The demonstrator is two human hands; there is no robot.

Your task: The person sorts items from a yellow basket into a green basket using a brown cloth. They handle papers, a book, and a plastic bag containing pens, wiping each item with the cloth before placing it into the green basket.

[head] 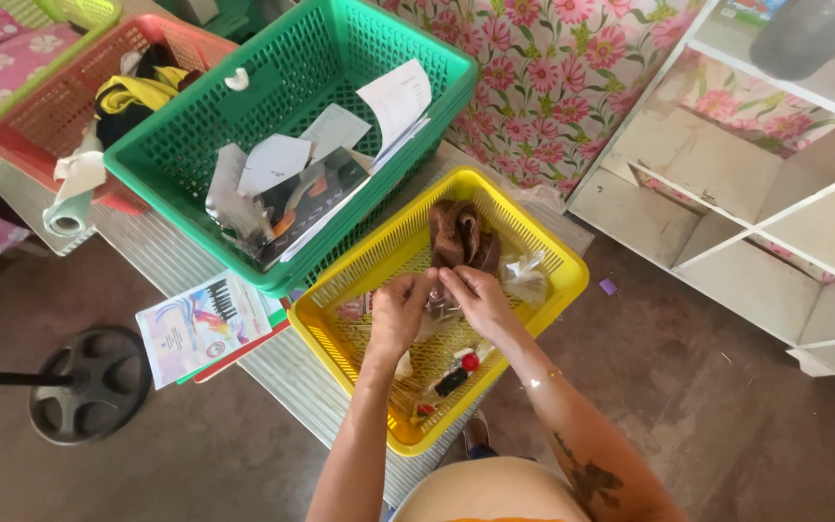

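Both my hands are inside a yellow plastic basket [543, 253] on a low table. My left hand [398, 314] and my right hand [475, 298] meet over a small clear plastic bag [440, 311] and pinch it between the fingers. Behind them in the basket lie a brown cloth [461, 234] and a crumpled clear bag [524, 275]. Near my wrists on the basket floor sit small items, among them a red-capped piece [471, 362] and a dark tube [450, 382].
A green basket [186, 184] with papers and a dark packet stands to the left, a red basket [36, 121] with yellow-black cloth beyond it. A colourful booklet [200, 327] lies on the table. White shelves [756, 203] stand right; a round black stand base [89, 384] is on the floor.
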